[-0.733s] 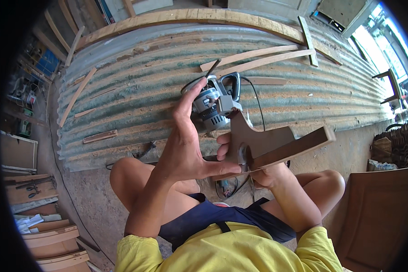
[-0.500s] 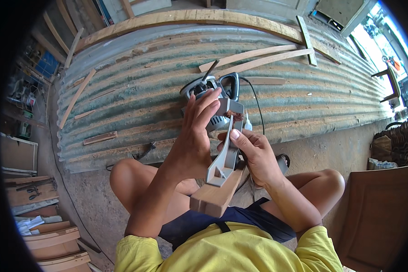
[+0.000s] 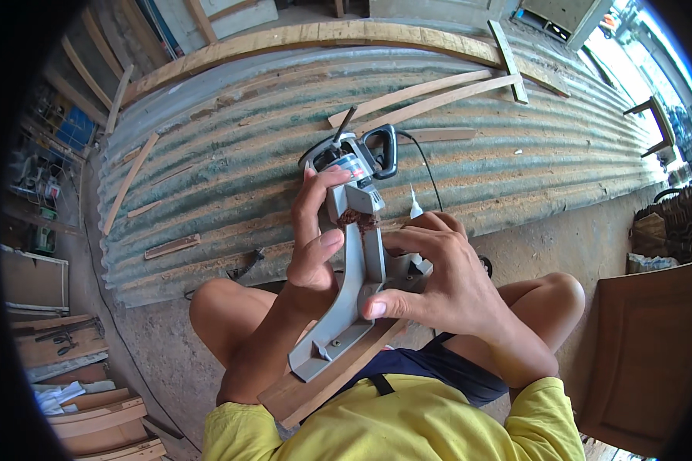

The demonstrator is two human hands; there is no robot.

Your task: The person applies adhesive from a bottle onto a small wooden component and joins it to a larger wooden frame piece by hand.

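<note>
Over my lap I hold a grey metal bracket-like part with a long wooden block along its underside. Reddish-brown shavings cling inside its far end. My left hand curves around the left side of that end, thumb at the edge and fingers reaching behind it. On the other side my right hand grips it, thumb pressed on the metal near the middle and fingers bent. Just beyond lies a grey power tool with loop handles and a black cord. A small white nozzle bottle stands by my right fingers.
Corrugated sheeting, dusted with sawdust, spreads ahead under loose wood strips. A long curved beam crosses its far side. Wooden panels lean at the right, and curved wood pieces are stacked at the lower left.
The part and its wooden block have turned, the near end swinging left and closer to me. My left fingers have bent around the far end. My right thumb has shifted toward the middle.
</note>
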